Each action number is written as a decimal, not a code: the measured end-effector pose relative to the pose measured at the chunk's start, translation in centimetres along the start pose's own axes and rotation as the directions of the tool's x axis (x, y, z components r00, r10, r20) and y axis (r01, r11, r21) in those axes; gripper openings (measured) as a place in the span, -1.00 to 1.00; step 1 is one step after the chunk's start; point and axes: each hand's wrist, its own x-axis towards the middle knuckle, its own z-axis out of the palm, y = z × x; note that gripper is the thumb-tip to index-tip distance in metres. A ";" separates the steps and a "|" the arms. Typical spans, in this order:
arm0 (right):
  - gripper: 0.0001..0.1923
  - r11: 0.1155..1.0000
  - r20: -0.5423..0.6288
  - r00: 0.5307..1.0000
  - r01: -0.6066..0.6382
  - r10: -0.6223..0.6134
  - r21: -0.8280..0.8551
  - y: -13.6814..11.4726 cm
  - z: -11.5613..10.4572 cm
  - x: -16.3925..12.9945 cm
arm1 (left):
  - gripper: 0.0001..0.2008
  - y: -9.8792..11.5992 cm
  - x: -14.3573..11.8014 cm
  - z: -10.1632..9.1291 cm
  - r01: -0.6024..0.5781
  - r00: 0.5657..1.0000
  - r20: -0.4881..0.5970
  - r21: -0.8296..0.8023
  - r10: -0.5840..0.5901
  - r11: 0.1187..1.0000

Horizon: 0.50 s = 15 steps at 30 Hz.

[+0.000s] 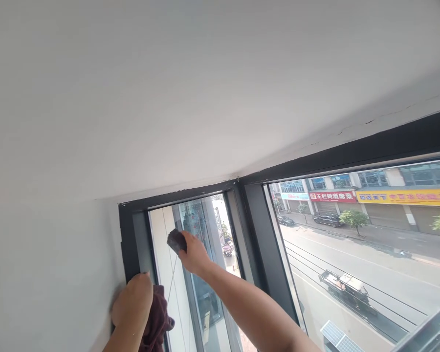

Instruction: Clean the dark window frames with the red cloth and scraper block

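My right hand (193, 253) reaches up and presses a small dark pad (176, 240) against the glass of the narrow side window (205, 293), near its top. My left hand (134, 303) rests against the dark window frame (127, 244) at the lower left. It grips a maroon cloth (157, 318) that hangs down from the palm. Both arms come up from the bottom of the view.
A white ceiling (205, 88) fills the upper half, and a white wall (47, 274) is on the left. A dark corner post (256, 234) divides the side window from a wide front window (370, 254), through which a street, cars and shop signs show.
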 end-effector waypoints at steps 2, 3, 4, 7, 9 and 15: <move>-0.30 0.992 -0.022 0.996 -0.088 0.090 0.091 0.2 -0.2 0.2 | -0.41 0.8 -0.8 -0.9 0.038 0.996 0.078 0.001 -0.038 0.999; -0.27 0.987 -0.031 0.994 -0.104 0.108 0.124 0.2 -1.0 0.4 | -0.40 1.1 -1.2 -1.2 0.057 0.993 0.104 -0.003 -0.057 0.998; -0.24 0.986 -0.039 0.993 -0.104 0.110 0.130 0.1 -2.0 0.8 | -0.39 1.4 -1.4 -1.5 0.070 0.991 0.115 -0.005 -0.069 0.998; -0.15 0.990 -0.080 0.990 -0.123 0.118 -0.064 -0.3 -5.7 2.4 | -0.42 1.8 -1.7 -1.9 0.089 0.989 0.122 0.004 -0.089 0.996; -0.13 0.949 -0.119 0.983 -0.170 0.143 -0.266 -0.4 -7.7 3.5 | -0.43 2.0 -1.9 -2.0 0.101 0.987 0.125 0.004 -0.100 0.995; -0.21 0.731 -0.131 0.978 -0.208 0.162 -0.650 0.8 -9.7 5.2 | -0.41 2.4 -2.3 -2.3 0.134 0.981 0.150 -0.039 -0.127 0.990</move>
